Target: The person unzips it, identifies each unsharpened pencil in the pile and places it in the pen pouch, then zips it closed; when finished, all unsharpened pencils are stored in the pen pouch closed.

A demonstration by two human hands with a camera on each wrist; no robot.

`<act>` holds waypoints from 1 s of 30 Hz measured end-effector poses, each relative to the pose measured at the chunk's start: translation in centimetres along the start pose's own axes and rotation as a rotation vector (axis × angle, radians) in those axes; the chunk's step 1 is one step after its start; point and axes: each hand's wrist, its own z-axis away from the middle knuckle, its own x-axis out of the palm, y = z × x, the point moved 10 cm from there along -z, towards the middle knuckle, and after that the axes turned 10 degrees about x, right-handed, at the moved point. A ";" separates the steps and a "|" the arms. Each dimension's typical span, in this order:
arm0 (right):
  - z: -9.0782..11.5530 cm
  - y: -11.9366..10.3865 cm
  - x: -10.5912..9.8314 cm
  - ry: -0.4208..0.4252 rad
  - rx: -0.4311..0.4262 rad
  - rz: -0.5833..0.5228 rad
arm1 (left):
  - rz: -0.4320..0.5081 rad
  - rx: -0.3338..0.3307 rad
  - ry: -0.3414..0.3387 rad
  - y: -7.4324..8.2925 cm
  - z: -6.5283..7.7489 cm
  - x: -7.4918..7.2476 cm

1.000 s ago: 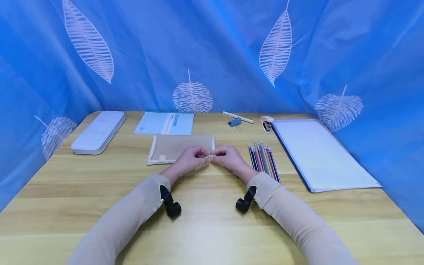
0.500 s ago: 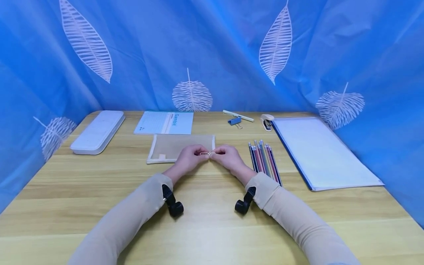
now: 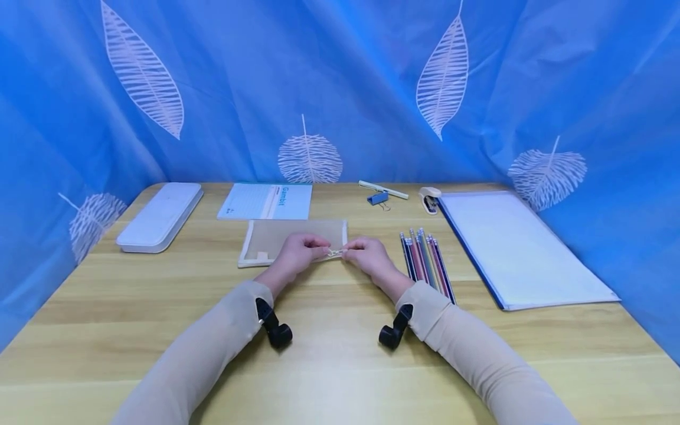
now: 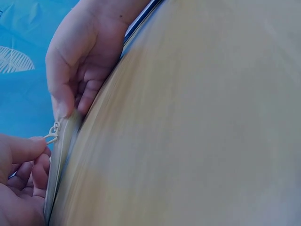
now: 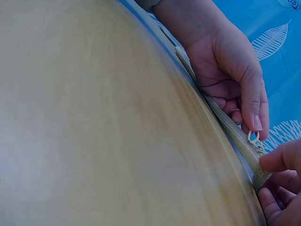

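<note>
- The person's two hands meet near the middle of the wooden table (image 3: 340, 366), at the right end of a beige mesh pouch (image 3: 281, 239) that lies flat just beyond them.
- The left hand (image 3: 297, 254) has its fingers curled, thumb and forefinger pinching the small metal zipper pull (image 3: 334, 252) at the pouch's near right corner; the wrist view shows the little ring-shaped pull (image 4: 53, 133) caught at the fingertip.
- The right hand (image 3: 366, 254) has its fingers curled too, gripping the pouch's edge right beside the pull; from that wrist its fingertips (image 5: 277, 162) sit on the seam just under the pull (image 5: 255, 140).
- Both forearms are in beige sleeves, with a black camera mount on each wrist.
- A row of coloured pencils (image 3: 425, 260) lies just to the right of the right hand, side by side.
- Further right, a blue folder with white paper (image 3: 520, 248) reaches toward the right edge.
- Along the far edge sit a white pen (image 3: 382, 189), a blue binder clip (image 3: 377, 198) and a small stapler (image 3: 428, 198).
- A light blue notebook (image 3: 265, 200) lies behind the pouch, and a white pencil case (image 3: 159, 215) near the far left corner.
</note>
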 end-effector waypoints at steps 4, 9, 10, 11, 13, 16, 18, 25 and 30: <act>0.1 0.1 -0.2 0.019 0.005 0.010 | -0.018 -0.015 0.001 -0.4 0.1 -0.6; 0.2 0.3 -0.5 0.048 0.008 0.011 | -0.033 -0.020 -0.016 -0.8 0.4 -1.2; 0.2 0.3 -0.5 0.050 0.007 0.010 | -0.036 -0.023 -0.016 -0.9 0.4 -1.4; 0.2 0.3 -0.5 0.054 0.003 0.010 | -0.042 -0.024 -0.014 -1.1 0.5 -1.7; 0.2 0.2 -0.5 0.061 -0.013 0.014 | -0.063 -0.026 -0.017 -1.3 0.7 -2.5; 0.1 0.0 -0.4 0.071 -0.024 0.019 | -0.104 -0.009 -0.024 -1.4 1.0 -3.8; 0.1 -0.2 -0.3 0.076 -0.029 0.026 | -0.138 -0.007 -0.036 -1.4 1.2 -4.6; -0.1 -0.3 -0.5 0.075 -0.013 0.016 | -0.213 0.006 -0.048 -1.5 1.9 -7.2; -0.2 0.0 -0.3 0.055 0.017 0.028 | -0.281 0.030 -0.039 -2.0 2.5 -9.3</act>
